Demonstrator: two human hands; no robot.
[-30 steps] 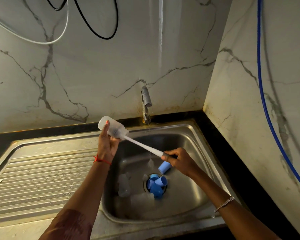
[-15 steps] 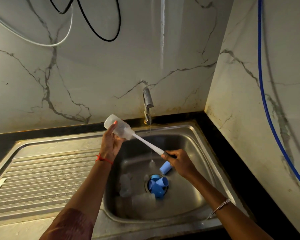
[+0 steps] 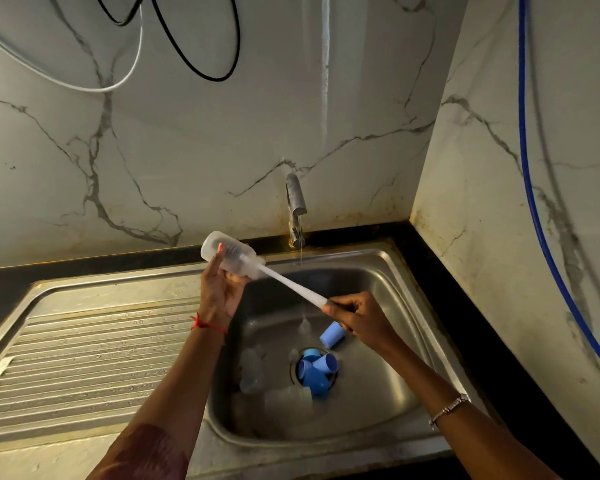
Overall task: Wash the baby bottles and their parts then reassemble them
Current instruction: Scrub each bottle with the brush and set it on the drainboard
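The bottle (image 3: pixel 227 254) is still gripped by the left hand (image 3: pixel 219 292), the brush (image 3: pixel 291 284) still clamped in the right hand (image 3: pixel 357 315) and barely shifted, so scrubbing is judged ongoing.

Hidden, faint and cut off around the sink

The brush (image 3: pixel 293 285) head sits inside the bottle (image 3: pixel 232 254), only a pale smear through its cloudy wall; the handle's end vanishes in the right hand (image 3: pixel 357 315), and the left hand (image 3: pixel 219 292) covers the bottle's underside. At lower centre, clear bottles (image 3: pixel 252 372) in the basin melt into the steel, their number unclear. The blue caps (image 3: pixel 317 370) heap over the drain, hiding it. The black cable (image 3: pixel 215 79) and white cable (image 3: pixel 97 89) run off the top edge, the blue hose (image 3: pixel 530 202) off top and right, the drainboard (image 3: pixel 84 358) off the left.
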